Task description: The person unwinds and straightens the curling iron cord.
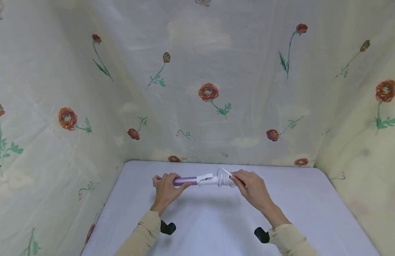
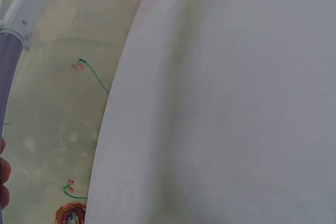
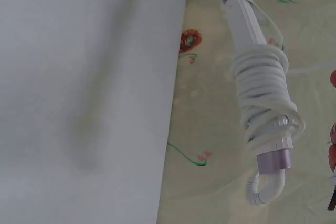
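Observation:
A curling iron with a purple barrel and white handle is held level above the table. My left hand grips the barrel towards its left end; fingertips show at the edge of the left wrist view. White cord is wound in several turns round the handle, and the purple collar and bent cord sleeve show at its end. My right hand pinches a loose length of cord beside the coil. At the right wrist view's edge, a dark metal prong shows below the fingers, mostly cut off.
Below the hands lies a white table with rounded far corners. Flower-printed cloth surrounds it at the back and both sides. Dark wrist-camera pieces stick out at both sleeve cuffs.

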The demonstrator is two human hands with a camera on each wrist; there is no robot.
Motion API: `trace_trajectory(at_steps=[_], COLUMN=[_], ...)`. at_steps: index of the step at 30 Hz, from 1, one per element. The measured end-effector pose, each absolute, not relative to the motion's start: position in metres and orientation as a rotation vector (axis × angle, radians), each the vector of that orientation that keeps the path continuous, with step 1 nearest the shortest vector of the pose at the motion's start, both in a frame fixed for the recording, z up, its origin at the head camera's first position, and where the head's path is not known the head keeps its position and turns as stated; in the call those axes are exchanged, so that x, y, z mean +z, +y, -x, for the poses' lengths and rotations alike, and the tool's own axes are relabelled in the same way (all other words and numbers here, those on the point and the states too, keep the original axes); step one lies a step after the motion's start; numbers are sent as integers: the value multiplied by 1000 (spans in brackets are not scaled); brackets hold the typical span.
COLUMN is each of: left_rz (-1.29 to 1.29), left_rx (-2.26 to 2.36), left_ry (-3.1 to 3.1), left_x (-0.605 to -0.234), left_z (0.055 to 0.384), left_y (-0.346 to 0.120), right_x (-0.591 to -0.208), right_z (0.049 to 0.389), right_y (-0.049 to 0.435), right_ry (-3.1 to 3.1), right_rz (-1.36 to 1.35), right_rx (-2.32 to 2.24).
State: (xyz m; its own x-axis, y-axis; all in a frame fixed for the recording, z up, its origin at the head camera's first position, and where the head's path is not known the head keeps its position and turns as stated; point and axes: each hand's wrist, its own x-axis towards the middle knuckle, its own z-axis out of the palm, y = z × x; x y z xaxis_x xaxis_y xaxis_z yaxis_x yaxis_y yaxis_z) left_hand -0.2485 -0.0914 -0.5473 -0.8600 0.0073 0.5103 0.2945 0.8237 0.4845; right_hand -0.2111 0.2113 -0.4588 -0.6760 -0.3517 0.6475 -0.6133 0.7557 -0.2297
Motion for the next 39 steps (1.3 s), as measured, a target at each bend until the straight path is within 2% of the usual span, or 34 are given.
trace_trajectory(at_steps=[7,19,31,39], left_rz=[228,317,306,268], left_rx=[-772,-729,-870,-911], left_ry=[-2512,-2514,-2570,-2600], left_x=[-544,-544,-541,-542], left_z=[246,246,243,245], left_y=[-92,-101,-104,-105], right_x=[-450,-461,-482,-514], right_z=[229,251,260,252], right_y=[219,233,266,274], right_ry=[-2385,-2542,-2823,-2907], right_rz=[-713,-664,-626,-633], right_rx=[588,686,970,1038])
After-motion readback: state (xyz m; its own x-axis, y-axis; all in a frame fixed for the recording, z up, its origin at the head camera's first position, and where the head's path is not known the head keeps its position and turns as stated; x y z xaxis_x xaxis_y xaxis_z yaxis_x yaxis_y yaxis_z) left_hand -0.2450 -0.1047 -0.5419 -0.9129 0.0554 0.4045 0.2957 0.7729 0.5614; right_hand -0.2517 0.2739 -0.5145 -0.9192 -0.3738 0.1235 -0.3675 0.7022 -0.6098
